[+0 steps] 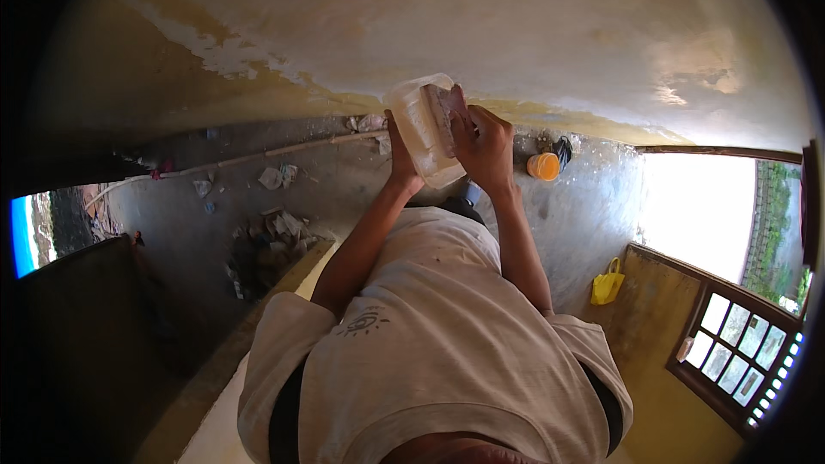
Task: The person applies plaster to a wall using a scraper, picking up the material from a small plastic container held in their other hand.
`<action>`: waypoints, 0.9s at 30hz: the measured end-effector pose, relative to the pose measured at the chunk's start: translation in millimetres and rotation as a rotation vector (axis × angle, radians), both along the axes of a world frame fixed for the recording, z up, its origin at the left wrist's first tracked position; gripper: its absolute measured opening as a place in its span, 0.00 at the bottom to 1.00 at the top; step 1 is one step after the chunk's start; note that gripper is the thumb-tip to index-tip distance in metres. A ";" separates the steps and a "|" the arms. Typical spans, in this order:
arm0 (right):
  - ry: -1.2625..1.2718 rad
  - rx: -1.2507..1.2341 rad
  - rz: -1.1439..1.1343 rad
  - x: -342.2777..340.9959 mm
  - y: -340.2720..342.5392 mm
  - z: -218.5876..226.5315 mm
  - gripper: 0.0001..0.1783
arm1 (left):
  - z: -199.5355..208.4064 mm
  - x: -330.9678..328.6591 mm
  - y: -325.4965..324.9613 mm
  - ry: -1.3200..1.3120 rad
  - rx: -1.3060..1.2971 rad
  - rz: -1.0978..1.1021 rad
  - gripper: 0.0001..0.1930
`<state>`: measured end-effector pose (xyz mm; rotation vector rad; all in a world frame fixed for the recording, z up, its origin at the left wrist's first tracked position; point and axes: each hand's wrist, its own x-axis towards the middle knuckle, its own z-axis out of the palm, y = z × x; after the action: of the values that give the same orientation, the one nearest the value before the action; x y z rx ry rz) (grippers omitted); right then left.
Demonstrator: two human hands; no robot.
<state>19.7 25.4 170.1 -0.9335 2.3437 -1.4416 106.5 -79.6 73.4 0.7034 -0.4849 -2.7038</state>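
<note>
My left hand (404, 161) grips a translucent white plastic tub (414, 125) by its left side, holding it tilted in front of my chest. In my right hand (488, 148) is a flat, reddish-brown rectangular piece (443, 110) with pale smears on it. That piece overlaps the tub's right side, and I cannot tell what kind of tool it is or whether it touches the tub's inside. The right fingers are closed round its right edge. Just beyond the tub rises a patchy, yellowish plastered wall (516, 43).
An orange bucket (543, 167) stands on the grey floor (344, 185) beside a black bag (563, 151). A long pole (275, 152) lies along the wall's foot. Rubbish (273, 236) is heaped at the left. At the right are a yellow bag (608, 283), a bright doorway and a paned window (737, 344).
</note>
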 end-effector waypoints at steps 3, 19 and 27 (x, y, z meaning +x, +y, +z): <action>0.149 -0.126 0.056 -5.3 1.9 -18.7 0.08 | -3.9 -8.0 0.6 -0.046 -0.221 -0.060 0.47; 0.001 -0.019 -0.048 -25.5 32.7 -19.3 0.11 | -15.8 -38.7 28.8 0.062 -0.095 -0.124 0.36; -0.113 -0.037 -0.081 -24.9 49.1 -47.8 0.13 | -34.4 -42.5 33.0 -0.038 -0.109 -0.252 0.37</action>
<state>-5.2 74.6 122.3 -0.7526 2.3040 -1.5317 64.0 -46.6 38.9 0.7078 -0.7714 -2.8715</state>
